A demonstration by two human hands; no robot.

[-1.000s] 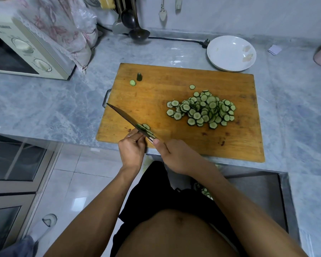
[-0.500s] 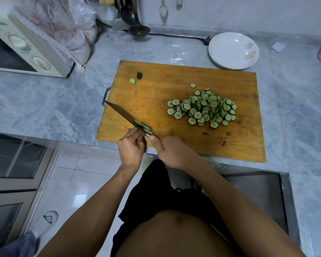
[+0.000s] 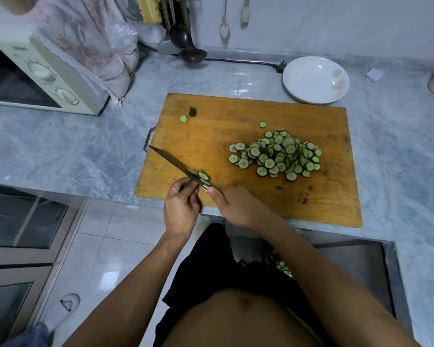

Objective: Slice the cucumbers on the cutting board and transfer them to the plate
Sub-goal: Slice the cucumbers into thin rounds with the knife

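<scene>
Landmark: you can place everything against the cutting board [image 3: 236, 126], the wooden slab on the grey counter.

Cucumber stub: your left hand [image 3: 181, 209] pinches the last short piece of cucumber [image 3: 189, 183] at the board's near-left edge; only a sliver of green shows past the fingers.

Knife: your right hand [image 3: 238, 206] is clenched round the handle, with the blade [image 3: 171, 160] angled out toward the board's left side.

Fresh slices: a few cut rounds [image 3: 203, 177] sit right against the blade, just beside your left fingertips.

Slice pile: the main heap of cucumber slices [image 3: 277, 154] lies right of the board's centre, well apart from the knife.

End pieces: a pale cut end [image 3: 183, 118] and a dark tip [image 3: 192, 111] rest near the board's far-left corner.

Plate: the white plate [image 3: 315, 80] stands empty just beyond the board's far-right corner.

Handling, stub: I judge it firm but wet-skinned and now very short, so little room is left to hold it; keep your fingertips curled back from the edge.

Handling, slices: light, thin, damp and likely to cling and slide; you would do better to scoop them in bulk, blade flat beneath and a hand cupped over, than pick them singly.

Risk: loose rounds may roll off the near edge.
</scene>
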